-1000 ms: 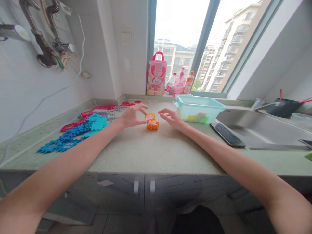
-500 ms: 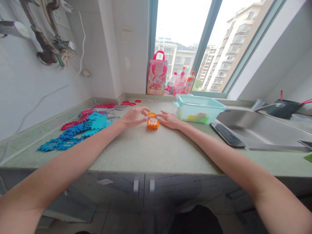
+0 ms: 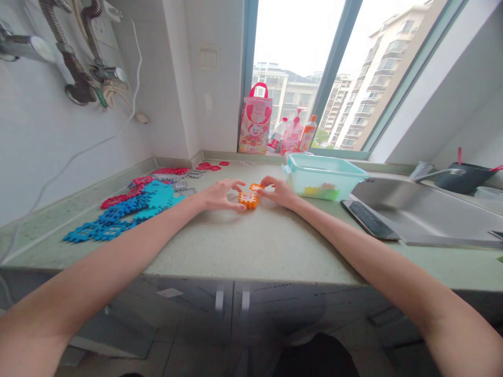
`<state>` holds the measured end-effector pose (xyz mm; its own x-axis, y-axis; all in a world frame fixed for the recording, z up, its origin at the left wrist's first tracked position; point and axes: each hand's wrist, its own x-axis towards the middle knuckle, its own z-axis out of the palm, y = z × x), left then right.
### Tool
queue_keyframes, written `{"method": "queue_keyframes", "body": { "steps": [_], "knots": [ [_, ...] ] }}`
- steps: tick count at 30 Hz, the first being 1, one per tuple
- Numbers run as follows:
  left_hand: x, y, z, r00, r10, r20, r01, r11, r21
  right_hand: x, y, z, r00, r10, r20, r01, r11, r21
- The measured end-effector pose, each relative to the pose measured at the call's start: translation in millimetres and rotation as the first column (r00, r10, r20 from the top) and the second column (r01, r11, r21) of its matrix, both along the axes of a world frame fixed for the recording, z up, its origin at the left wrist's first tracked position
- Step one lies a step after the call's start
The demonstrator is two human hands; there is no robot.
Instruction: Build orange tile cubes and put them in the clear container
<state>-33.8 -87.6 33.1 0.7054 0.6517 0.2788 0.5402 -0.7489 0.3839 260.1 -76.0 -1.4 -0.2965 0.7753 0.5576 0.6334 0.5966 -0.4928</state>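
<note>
A small orange block (image 3: 248, 199) built of toothed plastic tiles sits on the green countertop (image 3: 243, 246). My left hand (image 3: 220, 194) rests against its left side, fingers curled on it. To its right, my right hand (image 3: 280, 191) pinches a loose orange tile (image 3: 256, 186) at the block's top back edge.
Blue, teal, red and grey toothed tiles (image 3: 129, 207) lie spread at the left. A teal plastic tub (image 3: 320, 177) with a few pieces stands right of the hands. Beyond it is a steel sink (image 3: 416, 212). A pink bag (image 3: 254, 120) and bottles (image 3: 293, 137) stand on the windowsill.
My right hand came in from the right and took the upper orange tile by its edge. My left hand dropped from a raised pinch to rest on the block.
</note>
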Motion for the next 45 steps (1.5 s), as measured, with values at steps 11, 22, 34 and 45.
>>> {"method": "queue_keyframes", "body": {
  "steps": [11,22,34,45],
  "knots": [
    [8,0,-5.6,0.991,-0.004,-0.133,0.012,0.998,0.061,-31,-48,23.0,0.982,0.169,0.085,-0.183,0.962,0.202],
    [7,-4,0.1,0.986,0.038,-0.163,-0.041,0.999,-0.015,-29,-51,24.6,0.964,0.171,0.203,-0.203,0.968,0.150],
    [1,1,0.2,0.989,0.021,-0.143,-0.030,0.997,-0.065,-26,-45,11.7,0.892,0.293,0.344,-0.304,0.952,-0.024],
    [-10,11,-1.1,0.988,0.056,-0.147,-0.061,0.998,-0.033,-27,-46,17.5,0.890,0.210,0.405,-0.248,0.968,0.044]
  ]
}}
